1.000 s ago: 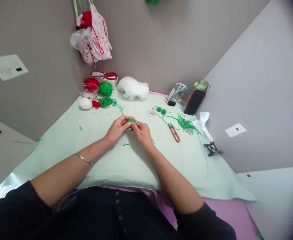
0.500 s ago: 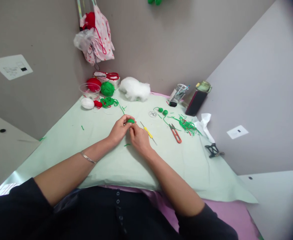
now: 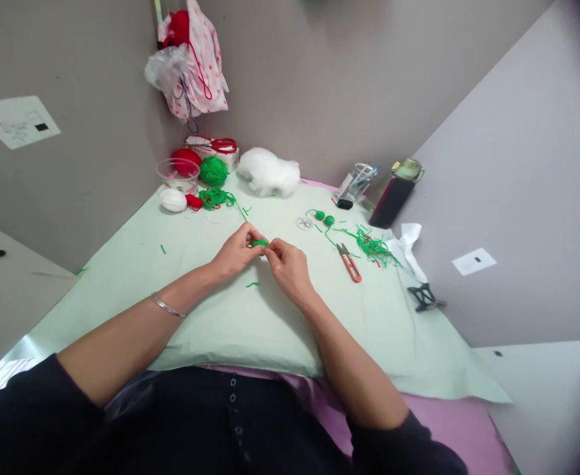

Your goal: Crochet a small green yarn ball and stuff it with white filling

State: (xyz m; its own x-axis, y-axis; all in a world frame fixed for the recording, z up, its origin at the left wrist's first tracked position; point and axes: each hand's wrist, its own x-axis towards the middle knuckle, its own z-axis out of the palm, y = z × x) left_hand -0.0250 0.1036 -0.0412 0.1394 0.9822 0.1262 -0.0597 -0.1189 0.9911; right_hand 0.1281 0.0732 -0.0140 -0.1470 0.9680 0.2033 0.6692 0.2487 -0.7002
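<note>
My left hand (image 3: 237, 251) is closed around a small green crochet piece (image 3: 258, 243), mostly covered by the fingers. From its far side a green yarn strand runs back to a loose tangle of green yarn (image 3: 215, 198). My right hand (image 3: 290, 264) pinches at the right edge of the piece, fingertips close to the left hand's. Whether a thin tool is in the right fingers cannot be made out. To the right lie orange thread snips (image 3: 350, 262) and two small green crochet balls (image 3: 324, 218) with yarn tails.
White stuffing (image 3: 268, 173), a green yarn ball (image 3: 214, 171), a clear tub (image 3: 177, 173) and a white yarn ball (image 3: 173, 200) stand at the back. Rightward are green yarn scraps (image 3: 373, 247), a clear cup (image 3: 356, 185), a bottle (image 3: 396, 194) and a black clip (image 3: 424, 298).
My right hand has shifted slightly right, its fingers moving to the piece's edge. The yellow crochet hook that lay beside it no longer shows. The view has tilted slightly.
</note>
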